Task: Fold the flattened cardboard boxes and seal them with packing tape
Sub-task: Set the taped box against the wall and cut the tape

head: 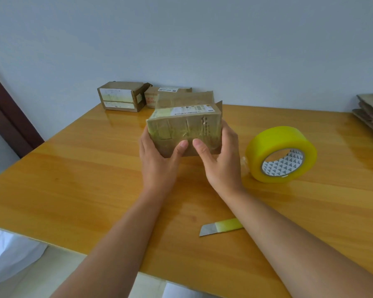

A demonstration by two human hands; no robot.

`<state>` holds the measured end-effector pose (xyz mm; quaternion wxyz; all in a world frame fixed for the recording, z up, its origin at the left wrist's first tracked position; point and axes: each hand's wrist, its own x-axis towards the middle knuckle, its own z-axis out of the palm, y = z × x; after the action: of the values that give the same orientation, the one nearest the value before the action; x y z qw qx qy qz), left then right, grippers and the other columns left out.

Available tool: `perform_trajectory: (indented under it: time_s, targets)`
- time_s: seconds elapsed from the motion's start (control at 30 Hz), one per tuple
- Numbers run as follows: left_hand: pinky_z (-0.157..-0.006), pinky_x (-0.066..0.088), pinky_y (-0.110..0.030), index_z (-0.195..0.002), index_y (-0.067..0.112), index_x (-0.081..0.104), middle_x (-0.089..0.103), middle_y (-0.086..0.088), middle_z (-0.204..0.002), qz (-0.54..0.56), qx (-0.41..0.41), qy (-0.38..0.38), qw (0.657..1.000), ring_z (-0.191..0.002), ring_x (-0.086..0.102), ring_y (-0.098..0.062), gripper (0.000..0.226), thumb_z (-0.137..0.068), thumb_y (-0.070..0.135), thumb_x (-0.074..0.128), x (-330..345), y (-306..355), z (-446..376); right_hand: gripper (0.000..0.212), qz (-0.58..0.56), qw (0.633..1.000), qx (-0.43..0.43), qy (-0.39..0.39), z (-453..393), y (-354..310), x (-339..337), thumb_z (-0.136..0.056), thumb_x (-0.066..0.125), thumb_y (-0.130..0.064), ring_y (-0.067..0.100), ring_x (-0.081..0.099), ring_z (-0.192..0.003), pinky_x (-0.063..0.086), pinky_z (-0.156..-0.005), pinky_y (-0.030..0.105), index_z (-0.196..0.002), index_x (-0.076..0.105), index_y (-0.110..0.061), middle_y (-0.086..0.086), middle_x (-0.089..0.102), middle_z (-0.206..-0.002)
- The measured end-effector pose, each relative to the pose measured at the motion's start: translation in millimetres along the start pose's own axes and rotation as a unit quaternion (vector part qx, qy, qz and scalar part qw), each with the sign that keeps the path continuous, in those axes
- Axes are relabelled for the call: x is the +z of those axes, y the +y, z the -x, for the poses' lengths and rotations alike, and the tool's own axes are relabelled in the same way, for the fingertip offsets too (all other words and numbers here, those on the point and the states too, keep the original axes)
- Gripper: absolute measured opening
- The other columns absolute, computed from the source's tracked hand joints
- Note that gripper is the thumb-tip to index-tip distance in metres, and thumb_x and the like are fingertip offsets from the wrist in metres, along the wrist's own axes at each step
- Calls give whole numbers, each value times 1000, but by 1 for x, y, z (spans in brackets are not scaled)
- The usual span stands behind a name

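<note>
Tape roll (281,154) blocks my right, knife (221,226) lies toward the table's (73,168) near edge; the left side's wide open.

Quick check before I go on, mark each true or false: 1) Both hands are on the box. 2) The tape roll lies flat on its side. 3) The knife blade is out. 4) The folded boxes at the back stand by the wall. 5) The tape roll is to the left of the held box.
1) Both hands are on the box. True: the left hand and right hand hold the cardboard box from either side, thumbs on its near face.
2) False: the tape roll stands on its edge, core facing the camera.
3) True: the utility knife on the table shows bare blade.
4) True: the two folded boxes stand at the table's far edge by the wall.
5) False: the roll is to the box's right.
</note>
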<state>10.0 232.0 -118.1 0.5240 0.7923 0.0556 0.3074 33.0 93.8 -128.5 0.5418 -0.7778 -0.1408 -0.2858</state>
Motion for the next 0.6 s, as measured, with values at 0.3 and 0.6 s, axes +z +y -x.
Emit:
perform_trajectory:
  time_s: [0.3,0.6]
  targets:
    - [-109,40,-41,-152,23,27,42,5,-143,-3,7,-3,1000,-133,37,-15,91,-79,61,66,2,1,3,80,24,999,27,30,3,-2,1,-87,64,-54,15,47,-127,49,-100,29,-148,36,-12,4,49,-137]
    - [-98,51,-43,-147,29,37,57,10,-129,21,-26,3,999,-121,53,-14,86,-78,74,59,-4,-5,-2,62,67,997,26,12,-3,5,0,-98,40,-49,16,52,-118,45,-97,26,-147,41,-11,5,56,-127]
